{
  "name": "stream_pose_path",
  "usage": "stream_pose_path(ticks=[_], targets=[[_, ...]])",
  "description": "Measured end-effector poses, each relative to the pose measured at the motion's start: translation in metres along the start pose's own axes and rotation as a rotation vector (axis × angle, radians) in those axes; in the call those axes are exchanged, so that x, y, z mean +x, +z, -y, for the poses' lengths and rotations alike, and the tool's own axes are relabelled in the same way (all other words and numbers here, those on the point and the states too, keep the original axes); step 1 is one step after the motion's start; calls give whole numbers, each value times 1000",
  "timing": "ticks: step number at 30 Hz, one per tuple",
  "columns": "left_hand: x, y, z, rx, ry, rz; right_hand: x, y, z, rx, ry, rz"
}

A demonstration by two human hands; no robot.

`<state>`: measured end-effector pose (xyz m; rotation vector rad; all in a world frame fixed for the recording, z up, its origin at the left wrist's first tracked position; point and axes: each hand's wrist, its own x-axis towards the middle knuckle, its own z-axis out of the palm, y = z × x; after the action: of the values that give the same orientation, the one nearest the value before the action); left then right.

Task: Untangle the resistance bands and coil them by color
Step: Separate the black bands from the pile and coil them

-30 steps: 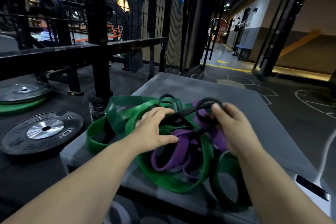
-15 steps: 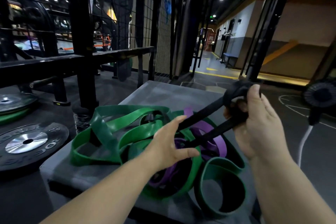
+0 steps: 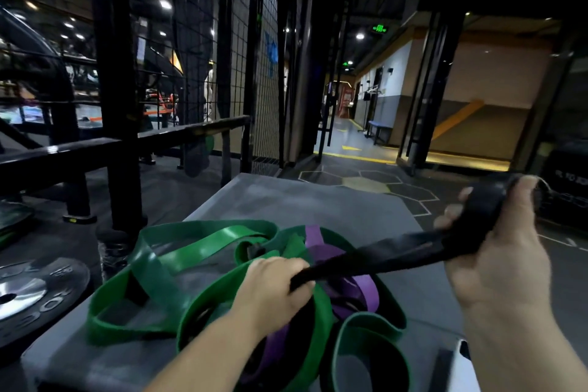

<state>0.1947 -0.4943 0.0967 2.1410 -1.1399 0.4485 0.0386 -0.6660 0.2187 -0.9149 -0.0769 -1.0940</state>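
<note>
A tangle of green bands (image 3: 197,251) and purple bands (image 3: 366,291) lies on a grey padded box (image 3: 318,200). A black band (image 3: 397,250) stretches taut from the pile up to the right. My left hand (image 3: 273,289) grips the black band where it leaves the pile, resting on the green loops. My right hand (image 3: 496,242) is raised to the right of the box and holds the band's far end, which is wrapped over its fingers. Parts of the purple bands are hidden under my left hand and the green loops.
A black weight plate (image 3: 35,293) lies on the floor to the left. A black rack post (image 3: 117,105) and rail stand behind the box's left side. A white device (image 3: 464,366) sits at the box's near right corner. Open floor with hexagon markings lies beyond.
My right hand has pulled the black band further out to the right and slightly lower. My left hand has closed on the band at the pile.
</note>
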Motion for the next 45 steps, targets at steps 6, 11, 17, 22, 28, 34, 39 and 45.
stream_pose_path(ticks=[6, 11, 17, 22, 28, 34, 39, 45], targets=[[4, -17, 8, -149, -120, 206, -18, -11, -38, -957, 177, 247], [0, -20, -11, -99, -73, 254, -35, -16, -74, -1393, 345, 684], [2, -21, -16, -228, -132, 316, -42, -16, -81, -1210, 498, 662], [-3, -16, -1, -321, -156, 273, -40, -16, -81, -756, 648, 355], [-13, -18, 24, 248, -148, 128, -31, -7, -76, -393, 557, 172], [-8, -28, 32, -60, -343, 64, -7, 7, -36, -47, 315, 62], [-1, -29, 49, -227, -464, 39, 12, -13, -24, 117, 252, -163], [-4, -28, 42, 132, -439, 82, 12, -29, -39, -393, 311, -56]])
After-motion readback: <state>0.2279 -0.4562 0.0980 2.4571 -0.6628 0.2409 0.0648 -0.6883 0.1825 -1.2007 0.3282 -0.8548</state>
